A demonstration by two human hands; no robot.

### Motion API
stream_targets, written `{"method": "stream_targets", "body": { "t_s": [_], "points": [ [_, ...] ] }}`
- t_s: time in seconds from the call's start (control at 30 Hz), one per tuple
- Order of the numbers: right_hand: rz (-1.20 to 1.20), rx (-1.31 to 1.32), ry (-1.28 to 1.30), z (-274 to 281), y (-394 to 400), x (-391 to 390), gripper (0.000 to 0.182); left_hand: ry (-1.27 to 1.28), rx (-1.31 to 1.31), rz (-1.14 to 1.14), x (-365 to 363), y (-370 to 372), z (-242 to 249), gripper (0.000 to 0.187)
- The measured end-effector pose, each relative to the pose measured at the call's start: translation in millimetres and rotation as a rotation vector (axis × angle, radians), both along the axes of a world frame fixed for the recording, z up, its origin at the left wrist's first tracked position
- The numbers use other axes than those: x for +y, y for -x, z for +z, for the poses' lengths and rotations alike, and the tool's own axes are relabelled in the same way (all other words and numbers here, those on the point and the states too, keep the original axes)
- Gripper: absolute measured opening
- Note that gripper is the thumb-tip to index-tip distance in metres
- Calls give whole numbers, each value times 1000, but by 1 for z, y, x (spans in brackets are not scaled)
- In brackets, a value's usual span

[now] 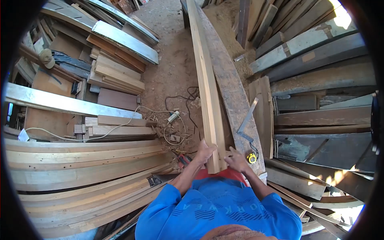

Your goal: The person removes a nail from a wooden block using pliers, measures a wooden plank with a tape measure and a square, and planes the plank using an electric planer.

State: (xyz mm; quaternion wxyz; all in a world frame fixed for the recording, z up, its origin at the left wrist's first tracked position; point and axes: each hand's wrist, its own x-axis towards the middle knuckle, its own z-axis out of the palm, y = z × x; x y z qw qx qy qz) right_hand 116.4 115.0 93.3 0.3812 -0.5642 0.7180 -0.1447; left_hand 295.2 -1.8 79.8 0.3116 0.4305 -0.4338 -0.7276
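I am holding the near end of a long pale plank (208, 86), which is running from my hands straight out toward twelve o'clock and lying on a broader grey weathered board (232, 90) that is serving as my surface. My left hand (205, 152) is wrapping the plank's left edge, fingers curled over the top face, and my right hand (236, 160) is pressing on the near end at its right edge, fingers bent and close together; neither is spread flat. Judging by its length and thickness, the plank is going to feel stiff and fairly heavy, wanting to tip or swing at the far end, so I am reckoning the best hold is on both long edges near this end, with the weight left resting on the board. The sawn faces look dry and rough, not slippery, though splinters are likely. At about two o'clock from my right hand a metal square (247, 118) is lying on the board, and just beside that hand a yellow tape measure (251, 158) is sitting. At ten o'clock a white cable (120, 126) is trailing over stacked curved timbers (80, 168) and the dirt floor (172, 60). My blue shirt (216, 212) is carrying printed letters, seen upside down and only partly legible.
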Motion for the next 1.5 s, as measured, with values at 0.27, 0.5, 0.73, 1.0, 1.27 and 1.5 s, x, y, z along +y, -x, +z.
{"method": "stream_targets", "body": {
  "t_s": [0.27,0.5,0.73,1.0,1.27,1.5],
  "points": [
    [0,-24,-401,-81,-69,-6,95,169,-691,92,26,34,-132,46],
    [-104,47,-323,-147,-41,22,62,115,-722,52,27,84,-92,52],
    [-373,-12,-371,-167,6,20,51,-5,-791,-104,15,140,-86,85],
    [-325,97,-227,-91,71,-88,55,63,-675,-32,-69,208,-146,87],
    [-278,-49,-128,-97,100,-102,60,210,-586,58,-79,213,-138,88],
    [-330,396,-305,-115,143,-74,41,64,-320,-81,-59,128,-153,104]
  ]
}}
